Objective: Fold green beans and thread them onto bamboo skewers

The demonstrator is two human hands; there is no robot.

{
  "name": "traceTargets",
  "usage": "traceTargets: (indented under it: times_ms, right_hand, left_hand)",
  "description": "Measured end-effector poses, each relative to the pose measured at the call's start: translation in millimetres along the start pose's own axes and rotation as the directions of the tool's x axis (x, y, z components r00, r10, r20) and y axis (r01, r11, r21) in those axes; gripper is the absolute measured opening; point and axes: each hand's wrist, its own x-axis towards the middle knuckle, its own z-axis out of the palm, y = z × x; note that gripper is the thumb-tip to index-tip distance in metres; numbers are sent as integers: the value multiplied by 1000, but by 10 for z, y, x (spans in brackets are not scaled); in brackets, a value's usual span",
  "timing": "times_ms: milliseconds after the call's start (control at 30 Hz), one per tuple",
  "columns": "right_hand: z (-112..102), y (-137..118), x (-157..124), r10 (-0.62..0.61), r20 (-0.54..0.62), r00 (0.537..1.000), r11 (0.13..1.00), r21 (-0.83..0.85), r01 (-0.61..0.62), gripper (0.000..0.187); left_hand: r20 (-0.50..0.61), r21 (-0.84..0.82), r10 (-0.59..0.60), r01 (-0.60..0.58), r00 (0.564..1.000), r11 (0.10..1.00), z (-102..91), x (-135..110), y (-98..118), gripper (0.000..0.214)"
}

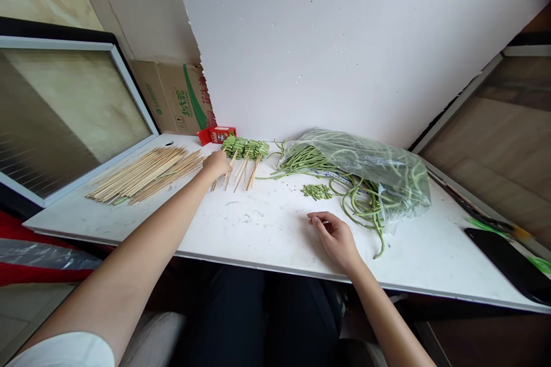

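Legibly marked on cardboard carton (172, 97): 北大荒 in green, 花生油 in red. Printed on small red box (222, 135): lettering too small to read.

Bagged in clear plastic (365, 152): long beans (306, 159), thin, green, trailing from bag's mouth, beyond right hand (336, 236). Stacked left of left hand (217, 165): bare wooden skewers (144, 176). Rowed just beyond left hand: skewered beans (245, 148), cut short, packed tight. Heaped near right fingertips: cut pieces (317, 191).

Hands well apart: left at stick ends, grip cannot be told; right loosely curled, thumb and fingers parted.
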Motion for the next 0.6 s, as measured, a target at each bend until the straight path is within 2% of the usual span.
traceTargets:
  times_ms: [267,400,600]
  right_hand:
    - [6,-6,-5,-4,4,1000,1000,-26,4,46]
    - [10,-8,-1,-2,5,1000,999,-40,3,45]
    - [12,7,6,-6,3,1000,1000,-25,6,47]
  left_hand:
    - [-33,5,-14,14,999,1000,21,-44,-29,50]
    - [-30,2,0,0,1000,1000,89,-14,24,55]
    - [-3,-7,-22,22,1000,1000,206,45,87,48]
